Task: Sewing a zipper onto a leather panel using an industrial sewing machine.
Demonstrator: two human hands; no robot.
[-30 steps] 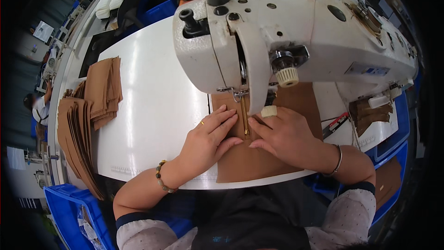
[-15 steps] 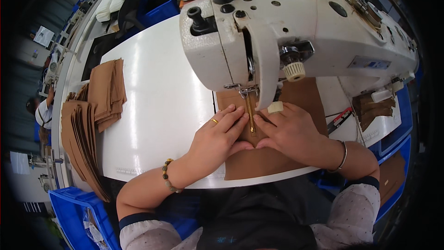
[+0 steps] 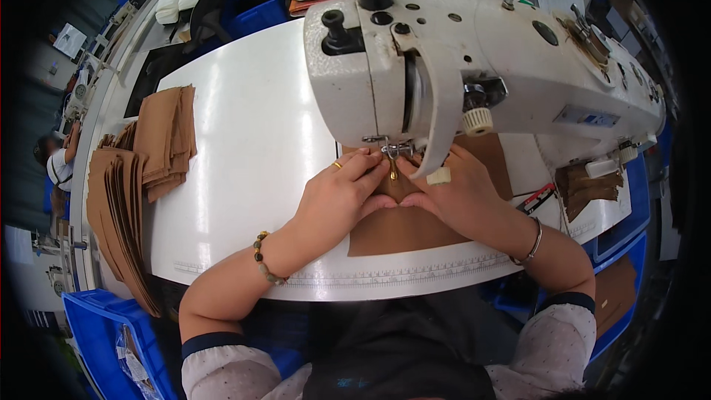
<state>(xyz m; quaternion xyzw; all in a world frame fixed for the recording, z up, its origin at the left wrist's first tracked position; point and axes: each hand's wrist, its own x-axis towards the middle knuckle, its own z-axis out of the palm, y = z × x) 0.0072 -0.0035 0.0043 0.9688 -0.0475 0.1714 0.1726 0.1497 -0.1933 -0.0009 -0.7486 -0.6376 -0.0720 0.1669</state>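
Observation:
A white sewing machine (image 3: pixel 481 52) stands over the table, its metal presser foot (image 3: pixel 396 150) down among my fingertips. Under it lies a brown fabric piece (image 3: pixel 415 233) with a gold zipper, whose pull (image 3: pixel 393 172) hangs just in front of the foot. My left hand (image 3: pixel 333 196) rests on the fabric left of the zipper, fingers stretched forward. On the other side, my right hand (image 3: pixel 461 191) presses flat, its fingertips partly hidden by the machine's guard. Both thumbs point inward, and the fabric bulges slightly between them.
Stacks of brown fabric pieces (image 3: pixel 167 141) lie at the left table edge, above a blue bin (image 3: pixel 104 311). A printed ruler (image 3: pixel 318 280) runs along the front edge. Right of my hand are a red-and-black tool (image 3: pixel 536 198) and brown scraps (image 3: pixel 590 190). Another person (image 3: pixel 61 161) sits far left.
Both hands and the fabric have moved forward, away from me. The zipper pull is now close to the presser foot, and more of the front ruler shows.

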